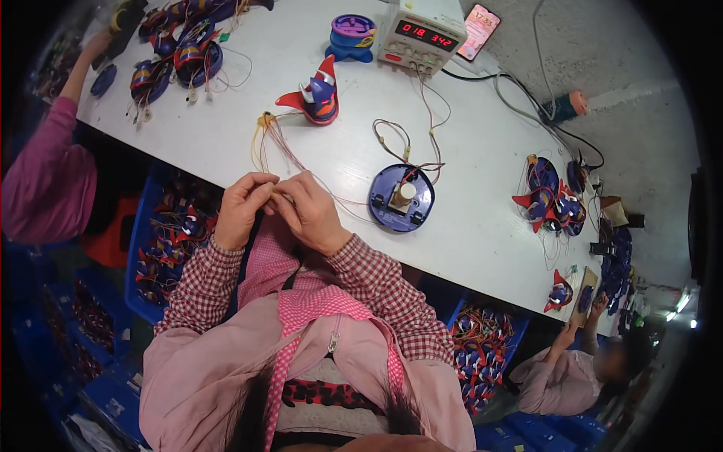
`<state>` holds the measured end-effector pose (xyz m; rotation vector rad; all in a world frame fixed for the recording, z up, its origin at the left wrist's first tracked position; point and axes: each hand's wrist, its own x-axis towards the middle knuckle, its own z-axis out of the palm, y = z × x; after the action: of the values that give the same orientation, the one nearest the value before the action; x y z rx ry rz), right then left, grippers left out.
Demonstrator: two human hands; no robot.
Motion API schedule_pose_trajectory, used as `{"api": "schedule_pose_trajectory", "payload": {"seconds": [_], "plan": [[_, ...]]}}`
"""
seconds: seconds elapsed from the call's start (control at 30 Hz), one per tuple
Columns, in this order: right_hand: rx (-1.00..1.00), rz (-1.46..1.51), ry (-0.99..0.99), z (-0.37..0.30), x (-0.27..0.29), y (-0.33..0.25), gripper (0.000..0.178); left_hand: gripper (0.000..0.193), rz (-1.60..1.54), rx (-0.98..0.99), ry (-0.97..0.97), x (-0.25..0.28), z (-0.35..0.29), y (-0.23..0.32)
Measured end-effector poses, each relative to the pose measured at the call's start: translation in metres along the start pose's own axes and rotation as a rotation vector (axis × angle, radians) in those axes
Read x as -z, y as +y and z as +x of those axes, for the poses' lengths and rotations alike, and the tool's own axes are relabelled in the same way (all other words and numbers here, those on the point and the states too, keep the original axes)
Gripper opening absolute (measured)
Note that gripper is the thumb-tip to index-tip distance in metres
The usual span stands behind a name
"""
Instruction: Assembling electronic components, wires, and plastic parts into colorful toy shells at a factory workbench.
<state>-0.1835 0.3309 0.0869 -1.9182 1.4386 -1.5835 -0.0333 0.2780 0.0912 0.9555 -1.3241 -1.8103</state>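
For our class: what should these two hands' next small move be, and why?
Probably hold the left hand steady and make a small adjustment with the right hand: both hands meet in a pinch, and thin wires run down toward them from beside the red-and-purple toy. What they pinch is too small to make out.

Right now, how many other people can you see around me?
2. One person in a bright pink sleeve reaches over the table at the upper left; a second person in a pale top is at the lower right. Others may be hidden.
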Motion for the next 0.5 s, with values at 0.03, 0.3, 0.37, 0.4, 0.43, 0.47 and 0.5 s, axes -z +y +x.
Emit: {"api": "schedule_pose_trajectory", "payload": {"seconds": [0.03, 0.3, 0.37, 0.4, 0.43, 0.47, 0.5], "plan": [[-0.021, 0.01, 0.013, -0.0001, 0.001, -0.0006, 0.017, 0.019, -0.003, -0.001, -0.002, -0.001, 0.0004, 0.0001], [-0.08, 0.008, 0.016, -0.0011, 0.0086, 0.0, 0.014, 0.018, 0.012, -0.018, -0.019, -0.006, 0.0005, 0.0019], [-0.086, 0.013, 0.014, -0.0013, 0.0091, -0.001, 0.014, 0.018, 0.011, -0.023, -0.018, -0.0061, 0.0007, 0.0011], [-0.087, 0.015, 0.011, -0.0016, 0.0092, -0.0008, 0.014, 0.018, 0.009, -0.029, -0.02, -0.006, 0.0009, 0.0006], [-0.09, 0.006, 0.003, -0.0018, 0.0093, -0.0004, 0.013, 0.018, 0.007, -0.034, -0.022, -0.006, 0.0011, 0.0001], [-0.093, -0.004, -0.005, -0.0019, 0.0094, 0.0002, 0.013, 0.018, 0.006, -0.033, -0.02, -0.0058, 0.0014, -0.0006], [-0.097, -0.013, -0.014, -0.002, 0.0093, 0.0006, 0.013, 0.018, 0.006, -0.037, -0.024, -0.0055, 0.0018, -0.0014]]}}
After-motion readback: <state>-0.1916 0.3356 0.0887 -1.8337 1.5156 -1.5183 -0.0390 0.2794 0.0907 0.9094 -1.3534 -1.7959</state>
